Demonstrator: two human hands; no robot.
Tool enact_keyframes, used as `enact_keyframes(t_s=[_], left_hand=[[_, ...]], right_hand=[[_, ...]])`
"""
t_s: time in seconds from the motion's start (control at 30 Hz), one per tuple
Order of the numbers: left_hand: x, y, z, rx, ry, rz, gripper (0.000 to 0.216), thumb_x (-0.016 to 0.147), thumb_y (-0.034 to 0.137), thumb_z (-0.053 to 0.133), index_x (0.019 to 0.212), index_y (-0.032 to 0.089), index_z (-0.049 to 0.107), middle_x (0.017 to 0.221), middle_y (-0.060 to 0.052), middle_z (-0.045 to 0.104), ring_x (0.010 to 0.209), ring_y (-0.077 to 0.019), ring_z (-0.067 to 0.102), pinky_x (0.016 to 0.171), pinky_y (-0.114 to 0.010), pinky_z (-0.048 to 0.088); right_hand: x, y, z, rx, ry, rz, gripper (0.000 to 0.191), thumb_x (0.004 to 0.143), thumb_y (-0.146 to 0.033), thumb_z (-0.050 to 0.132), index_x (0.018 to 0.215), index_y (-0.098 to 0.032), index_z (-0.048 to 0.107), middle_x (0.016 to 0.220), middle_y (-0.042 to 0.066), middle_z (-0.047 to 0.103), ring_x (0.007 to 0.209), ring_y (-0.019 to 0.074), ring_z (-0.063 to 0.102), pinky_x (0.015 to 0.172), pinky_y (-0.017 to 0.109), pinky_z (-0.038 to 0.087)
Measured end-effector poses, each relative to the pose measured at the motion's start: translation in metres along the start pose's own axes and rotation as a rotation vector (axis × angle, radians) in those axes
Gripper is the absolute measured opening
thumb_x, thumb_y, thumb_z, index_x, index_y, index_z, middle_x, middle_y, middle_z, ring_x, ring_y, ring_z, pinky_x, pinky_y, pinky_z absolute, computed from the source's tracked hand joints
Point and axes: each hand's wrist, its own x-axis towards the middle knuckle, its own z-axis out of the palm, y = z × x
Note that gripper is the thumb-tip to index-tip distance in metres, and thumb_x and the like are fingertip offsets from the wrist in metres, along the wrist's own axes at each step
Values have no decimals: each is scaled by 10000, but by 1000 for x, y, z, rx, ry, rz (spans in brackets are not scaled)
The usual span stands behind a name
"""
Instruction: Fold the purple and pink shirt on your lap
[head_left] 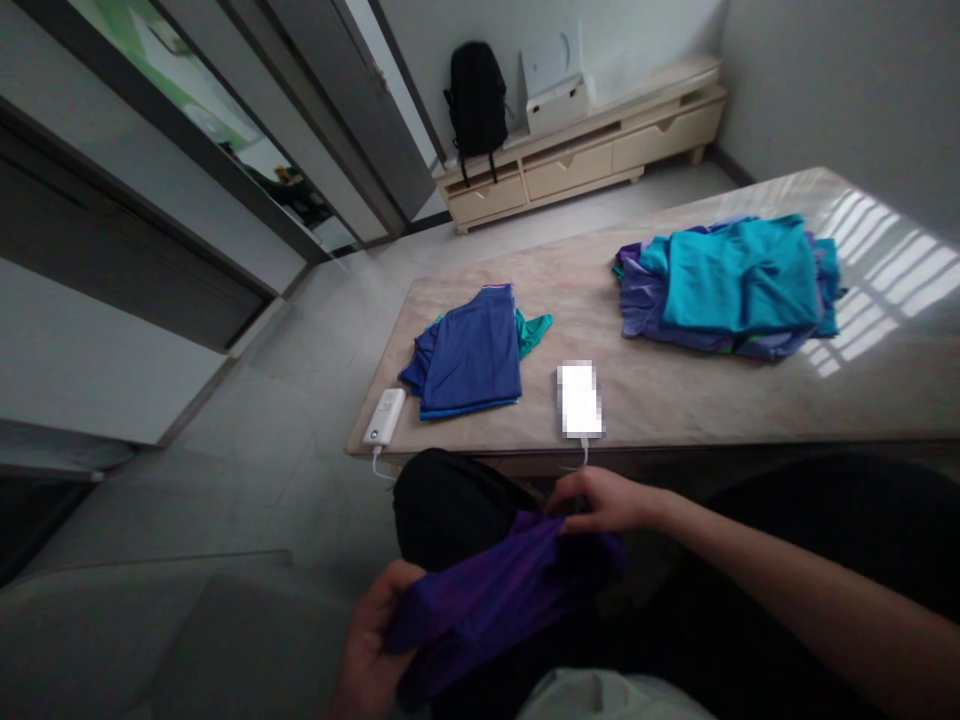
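clutching purple cloth w/ left hand, pinching w/ right hand — soft, v. creased — near glossy marbled worktop w/ squarish folded blue garment

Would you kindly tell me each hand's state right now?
Left hand: closed, holding the purple cloth.
Right hand: at the purple cloth's other end; whether fully closed cannot be told.

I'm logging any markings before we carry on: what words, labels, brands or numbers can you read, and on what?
No text can be read.
White device at the table's near left: small marks, too small to read.
Bright rectangle: pixelated, nothing legible.
Purple garment in the hands: no lettering visible.
White box beside the backpack: no letters I can make out.
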Motion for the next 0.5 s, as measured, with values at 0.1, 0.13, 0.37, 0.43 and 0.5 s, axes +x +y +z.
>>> enact_keyframes(t_s=[0.1, 0.13, 0.37, 0.43, 0.5], left_hand=[[-6, 1, -8, -211, 4, -93, 435, 653, 543, 884, 784, 195, 659, 692, -11, 660, 576, -139, 601, 537, -212, 512], [-7, 2, -11, -295, 3, -118, 455, 661, 593, 861, 768, 205, 648, 667, -7, 653, 557, -144, 599, 526, -227, 518], [29, 2, -52, 301, -243, -234, 287, 736, 443, 763, 873, 191, 765, 897, -84, 768, 876, -255, 716, 813, -320, 584], [43, -17, -63, 618, -255, -278, 294, 802, 403, 659, 981, 198, 770, 1040, -90, 778, 1046, -286, 708, 969, -359, 538], [48, -44, -70, 861, -164, -322, 292, 851, 377, 568, 1019, 213, 743, 1014, -79, 784, 1015, -284, 724, 944, -362, 530]], right_hand=[[-14, 15, -45, 23, 319, 162, 397, 944, -520, 639, 1150, -211, 782, 1103, 63, 766, 919, 193, 708, 827, 281, 537], [-17, 21, -58, 15, 424, 218, 417, 954, -517, 613, 1168, -195, 772, 1104, 79, 765, 848, 186, 699, 775, 287, 536], [-16, 56, -102, 28, 662, 366, 470, 951, -429, 574, 1313, -158, 700, 1050, 118, 769, 622, 134, 606, 551, 250, 458], [-13, 59, -102, 34, 680, 370, 511, 961, -417, 563, 1398, -168, 649, 978, 102, 774, 578, 125, 577, 518, 241, 432], [-11, 62, -100, 47, 669, 351, 517, 965, -414, 559, 1417, -173, 632, 1049, 102, 773, 597, 125, 590, 542, 248, 465]])
